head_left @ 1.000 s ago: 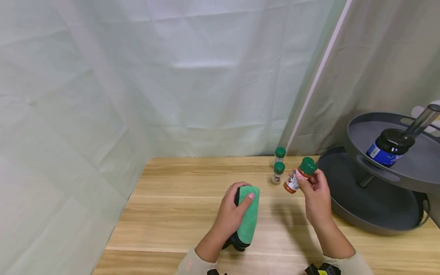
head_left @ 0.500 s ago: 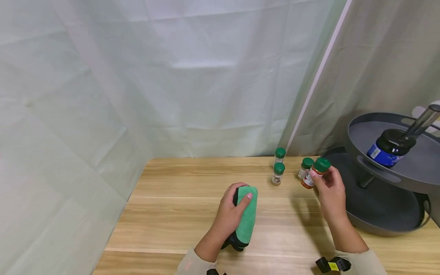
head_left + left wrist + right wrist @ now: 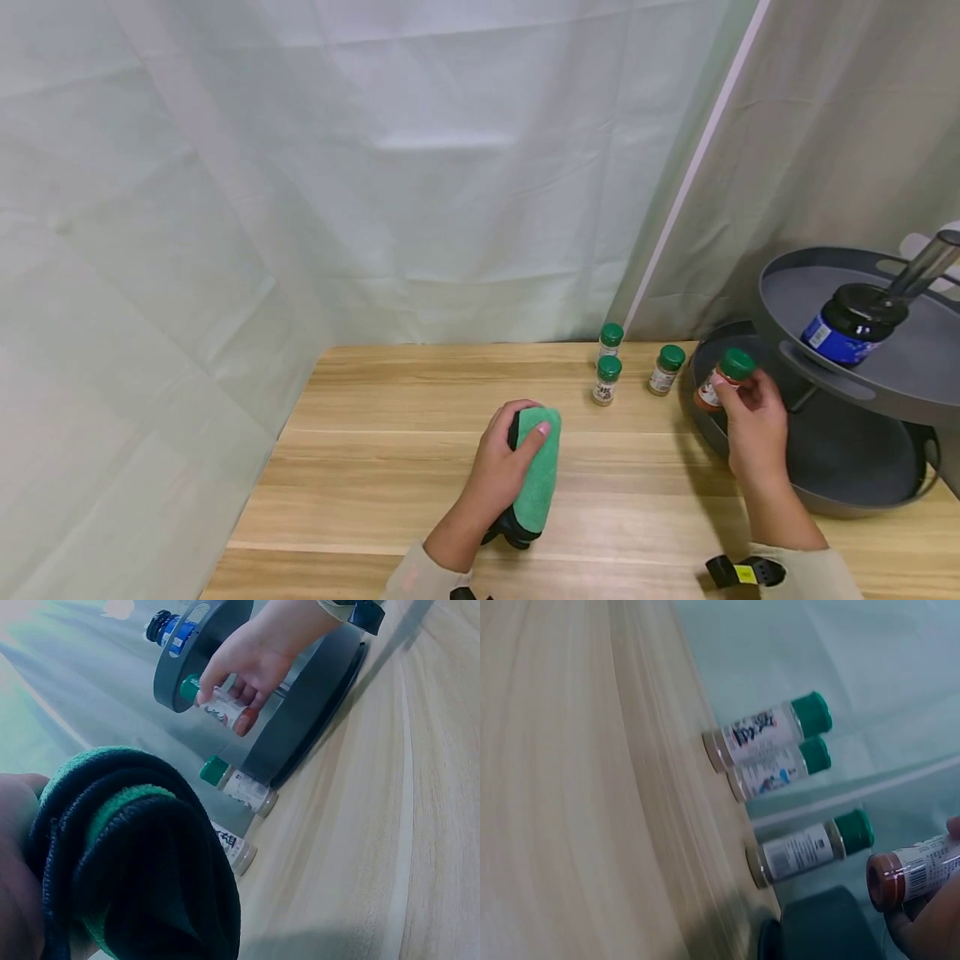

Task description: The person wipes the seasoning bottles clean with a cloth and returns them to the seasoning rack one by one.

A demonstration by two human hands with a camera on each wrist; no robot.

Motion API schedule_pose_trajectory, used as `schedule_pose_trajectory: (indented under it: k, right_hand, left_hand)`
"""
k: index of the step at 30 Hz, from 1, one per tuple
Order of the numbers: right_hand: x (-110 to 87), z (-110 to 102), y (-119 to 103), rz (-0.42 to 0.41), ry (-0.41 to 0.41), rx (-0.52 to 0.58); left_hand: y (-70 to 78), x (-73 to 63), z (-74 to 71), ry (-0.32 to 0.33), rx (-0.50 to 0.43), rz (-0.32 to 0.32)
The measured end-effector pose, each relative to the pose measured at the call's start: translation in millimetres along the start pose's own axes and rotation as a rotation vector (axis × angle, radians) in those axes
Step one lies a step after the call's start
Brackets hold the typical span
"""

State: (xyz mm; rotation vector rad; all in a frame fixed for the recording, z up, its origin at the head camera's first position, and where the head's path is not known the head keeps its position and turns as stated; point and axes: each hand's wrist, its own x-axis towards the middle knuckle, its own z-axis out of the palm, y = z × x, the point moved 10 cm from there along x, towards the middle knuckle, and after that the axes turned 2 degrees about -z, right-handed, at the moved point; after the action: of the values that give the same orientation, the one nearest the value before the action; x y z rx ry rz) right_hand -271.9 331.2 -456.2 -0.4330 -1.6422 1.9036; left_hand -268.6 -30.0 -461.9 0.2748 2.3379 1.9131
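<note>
My right hand (image 3: 757, 425) pinches a spice jar (image 3: 707, 395) with a green cap and reddish contents, held over the left rim of the lower tray (image 3: 847, 454) of a dark two-tier rack. In the left wrist view the jar (image 3: 223, 709) hangs in the air between thumb and fingers. My left hand (image 3: 498, 479) grips a folded green cloth (image 3: 538, 475) with black edging, above the tabletop. Three more green-capped spice jars stand on the wood: one jar (image 3: 663, 377) beside the rack, another jar (image 3: 604, 387) further left, and a third jar (image 3: 610, 340) behind that one.
On the rack's upper tray (image 3: 795, 287) sits a dark-lidded jar with a blue label (image 3: 843, 333), with a dark translucent cylinder (image 3: 926, 262) beside it. A pale curtain (image 3: 450, 208) hangs behind the wooden table (image 3: 360, 467).
My right hand has carried the reddish spice jar rightward, from over the table to the lower tray's rim. The jar beside the rack has come into view. My left hand stays almost still.
</note>
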Motion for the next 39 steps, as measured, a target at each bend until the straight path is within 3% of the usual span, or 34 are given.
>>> schedule_pose_trajectory:
  k: [10, 20, 26, 33, 39]
  right_hand:
    - [11.8, -21.6, 14.0, 0.076, 0.043, -0.037]
    - [16.0, -31.0, 21.9, 0.16, 0.025, -0.149]
    - [17.9, -33.3, 27.7, 0.2, -0.029, -0.331]
    - [18.8, -32.7, 25.8, 0.179, -0.072, -0.524]
    - [17.9, -30.1, 26.9, 0.178, -0.108, -0.578]
  left_hand:
    - [-0.2, -1.4, 0.7, -0.007, -0.007, -0.007]
    - [0.1, -2.0, 1.6, -0.016, -0.011, -0.014]
    - [0.6, -1.6, 1.3, -0.013, -0.009, -0.012]
    - [3.0, -1.4, 0.1, -0.006, -0.004, -0.004]
    - [2.2, -1.4, -0.4, -0.004, -0.003, -0.006]
